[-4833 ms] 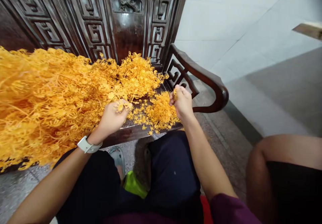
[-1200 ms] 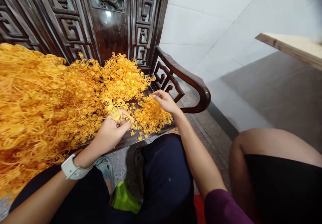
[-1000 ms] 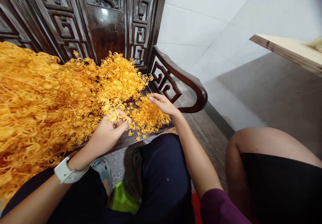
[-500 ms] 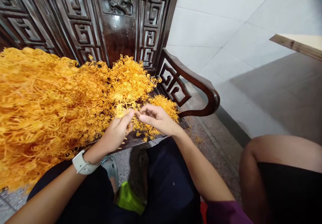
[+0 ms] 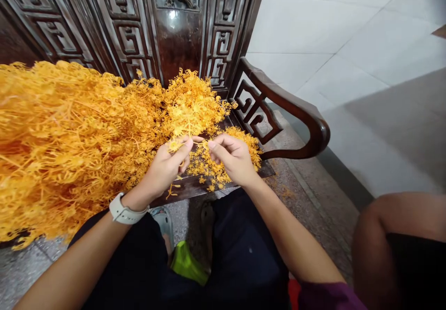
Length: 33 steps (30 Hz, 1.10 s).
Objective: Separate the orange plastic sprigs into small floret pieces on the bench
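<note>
My left hand (image 5: 169, 166), with a pale watch on the wrist, is closed on an orange plastic flower sprig (image 5: 175, 145). Thin strands of it poke out below the fingers. Thumb and fingers of my right hand (image 5: 234, 157) pinch the end of a small branch that reaches across from the left hand. Both hands are over the front of a dark wooden bench seat (image 5: 195, 187). To the left and behind them lies a big heap of orange plastic sprigs (image 5: 87, 128). A smaller pile of short orange pieces (image 5: 249, 143) lies behind and beside my right hand.
The bench's carved back (image 5: 179, 45) rises behind the heap, and its curved armrest (image 5: 296, 108) stands at the right. A bright green object (image 5: 188, 263) is on the floor between my legs. Another person's bare knee (image 5: 393, 217) is at the right.
My right hand has closed its fingers onto the branch and drawn slightly away from the left hand. The whole view has shifted, so the bench appears further right.
</note>
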Tool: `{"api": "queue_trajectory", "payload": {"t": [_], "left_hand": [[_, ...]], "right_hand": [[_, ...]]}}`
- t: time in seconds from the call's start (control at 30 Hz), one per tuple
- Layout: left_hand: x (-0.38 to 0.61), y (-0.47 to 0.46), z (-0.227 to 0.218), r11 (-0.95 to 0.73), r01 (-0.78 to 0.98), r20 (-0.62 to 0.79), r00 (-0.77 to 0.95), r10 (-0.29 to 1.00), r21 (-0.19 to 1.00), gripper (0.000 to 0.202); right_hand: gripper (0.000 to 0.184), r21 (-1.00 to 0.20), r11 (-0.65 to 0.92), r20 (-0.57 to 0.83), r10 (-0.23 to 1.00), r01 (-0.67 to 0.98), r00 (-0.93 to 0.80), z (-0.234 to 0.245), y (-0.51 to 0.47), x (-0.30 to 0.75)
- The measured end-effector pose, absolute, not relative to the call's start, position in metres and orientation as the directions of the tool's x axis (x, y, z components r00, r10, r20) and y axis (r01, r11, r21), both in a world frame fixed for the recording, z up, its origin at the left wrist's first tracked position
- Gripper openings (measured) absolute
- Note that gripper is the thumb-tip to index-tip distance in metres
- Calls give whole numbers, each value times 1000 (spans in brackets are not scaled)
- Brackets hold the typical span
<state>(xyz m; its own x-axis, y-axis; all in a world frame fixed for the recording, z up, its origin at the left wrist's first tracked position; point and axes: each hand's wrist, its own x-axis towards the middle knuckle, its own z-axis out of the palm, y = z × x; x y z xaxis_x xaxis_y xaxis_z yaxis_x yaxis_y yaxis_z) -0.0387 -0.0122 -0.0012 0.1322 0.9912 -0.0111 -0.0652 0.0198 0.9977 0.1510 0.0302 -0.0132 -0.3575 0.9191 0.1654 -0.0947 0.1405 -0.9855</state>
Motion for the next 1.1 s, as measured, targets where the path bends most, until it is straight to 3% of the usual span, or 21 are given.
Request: {"api": "queue_trajectory", "payload": {"t": [0.1, 0.27, 0.4, 0.63, 0.8, 1.1], "left_hand": [[-39, -12, 1, 124, -215, -86, 176, 981, 969, 35], [-40, -12, 1, 236, -348, -166, 221, 961, 907, 29], [-40, -11, -2, 212, -344, -163, 167, 972, 915, 26], [-33, -12, -4, 108, -361, -82, 88, 993, 926, 20], [-30, -16, -4, 128, -379, -89, 119, 989, 917, 16], [-27, -21, 6, 103, -321, -106, 7, 994, 942, 20]], "right_hand": [[40, -980, 172, 197, 920, -104, -338, -13, 30, 152], [35, -988, -1, 72, 879, -154, -471, -17, 26, 148], [32, -982, 19, 107, 874, -187, -474, -16, 22, 142], [27, -967, 187, 236, 916, -175, -325, -17, 20, 139], [22, -940, 252, 321, 881, -230, -347, -15, 15, 140], [25, -944, 271, 328, 835, -189, -442, -10, 21, 146]]}}
